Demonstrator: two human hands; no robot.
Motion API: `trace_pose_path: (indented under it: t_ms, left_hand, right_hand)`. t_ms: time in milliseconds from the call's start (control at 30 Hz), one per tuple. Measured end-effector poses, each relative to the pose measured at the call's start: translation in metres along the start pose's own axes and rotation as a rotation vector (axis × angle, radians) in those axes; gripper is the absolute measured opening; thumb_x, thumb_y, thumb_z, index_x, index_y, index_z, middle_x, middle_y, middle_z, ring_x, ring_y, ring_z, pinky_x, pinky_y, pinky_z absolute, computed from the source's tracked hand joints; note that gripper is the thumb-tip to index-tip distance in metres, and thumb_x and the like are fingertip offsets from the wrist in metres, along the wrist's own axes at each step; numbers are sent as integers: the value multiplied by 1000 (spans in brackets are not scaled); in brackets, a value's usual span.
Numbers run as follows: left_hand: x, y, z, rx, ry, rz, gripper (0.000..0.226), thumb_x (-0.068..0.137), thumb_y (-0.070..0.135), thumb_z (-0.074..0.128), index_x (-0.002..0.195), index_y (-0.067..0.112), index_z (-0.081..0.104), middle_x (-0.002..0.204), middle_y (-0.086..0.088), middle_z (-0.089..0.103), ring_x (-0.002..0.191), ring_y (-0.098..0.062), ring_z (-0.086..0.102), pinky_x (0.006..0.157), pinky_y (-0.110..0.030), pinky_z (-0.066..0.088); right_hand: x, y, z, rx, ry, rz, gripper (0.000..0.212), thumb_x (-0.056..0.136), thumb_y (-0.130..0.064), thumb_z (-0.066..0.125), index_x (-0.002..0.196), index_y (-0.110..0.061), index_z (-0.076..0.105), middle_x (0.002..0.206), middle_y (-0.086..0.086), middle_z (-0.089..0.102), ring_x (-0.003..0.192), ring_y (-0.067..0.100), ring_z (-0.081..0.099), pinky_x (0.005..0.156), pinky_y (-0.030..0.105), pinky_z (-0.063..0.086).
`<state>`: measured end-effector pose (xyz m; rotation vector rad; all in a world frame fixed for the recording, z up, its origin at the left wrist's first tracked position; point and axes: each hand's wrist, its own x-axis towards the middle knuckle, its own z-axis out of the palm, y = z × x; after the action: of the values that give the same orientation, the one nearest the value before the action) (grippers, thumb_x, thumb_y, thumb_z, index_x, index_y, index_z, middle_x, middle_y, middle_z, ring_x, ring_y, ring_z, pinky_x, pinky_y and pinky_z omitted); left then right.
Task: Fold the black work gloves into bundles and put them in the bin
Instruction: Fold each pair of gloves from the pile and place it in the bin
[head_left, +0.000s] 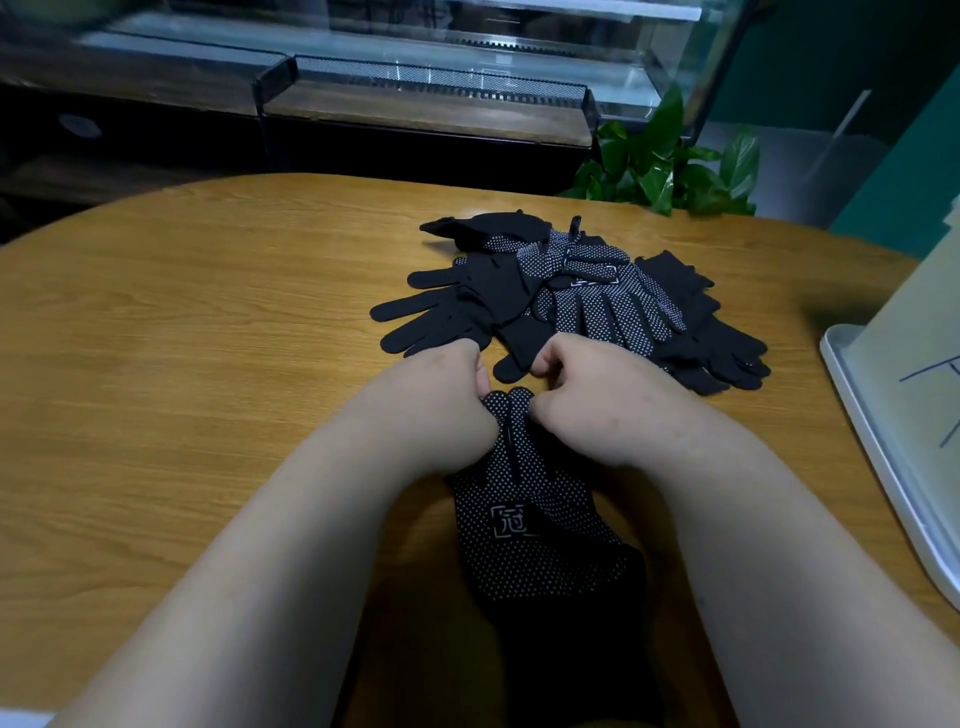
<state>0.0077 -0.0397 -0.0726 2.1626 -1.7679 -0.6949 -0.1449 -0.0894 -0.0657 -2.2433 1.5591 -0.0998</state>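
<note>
Both the left hand (436, 400) and right hand (597, 395) pinch the dotted glove (524, 519), fingers (545, 361) curled.

HEAD: I see from a head-worn wide-angle camera | faces forward and down onto the table (208, 364) | close above left hand (441, 400) and right hand (587, 400)

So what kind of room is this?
Probably an indoor hobby room or shop, not certain: glass tanks with mesh lids on a dark cabinet, a leafy plant beside them, and a wooden table with black work gloves.
</note>
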Motion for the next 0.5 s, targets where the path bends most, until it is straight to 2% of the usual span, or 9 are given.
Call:
trace_pose_path:
  t_ms: [100,200,267,367,500]
  left_hand:
    - [0,-1,-2,-44,-3,6,27,83,25,71,93,32,47,91,11,58,82,-9,56,65,-30,43]
    - [0,-1,-5,-38,-2,-2,32,82,29,72,104,31,49,94,10,62,87,-11,59,72,-31,47]
    - [0,1,-6,-50,-7,-19,22,83,30,72,99,28,56,93,9,65,88,-13,61,75,-30,50]
    - [0,1,-5,-74,-3,-26,7,85,26,70,86,26,63,85,7,67,81,-12,62,70,-27,52]
    - [1,-2,-7,-111,-4,-10,12,85,22,71,79,27,63,81,9,66,72,-8,60,62,-24,47]
  right_hand:
    - [3,0,5,-40,26,-12,24,86,-48,61,105,-36,51,84,-16,50,90,15,54,71,32,40]
    - [4,-2,9,-86,38,-38,24,88,-47,62,104,-34,49,85,-15,49,90,18,52,71,33,38]
    - [5,-3,11,-101,37,-45,19,88,-45,61,98,-33,49,88,-13,52,91,19,54,71,33,37]
    - [5,-4,11,-115,35,-30,21,87,-44,62,85,-32,45,84,-13,51,89,20,54,69,32,36]
    - [2,-3,9,-105,47,-65,23,88,-44,63,85,-30,44,83,-13,51,83,16,52,63,33,33]
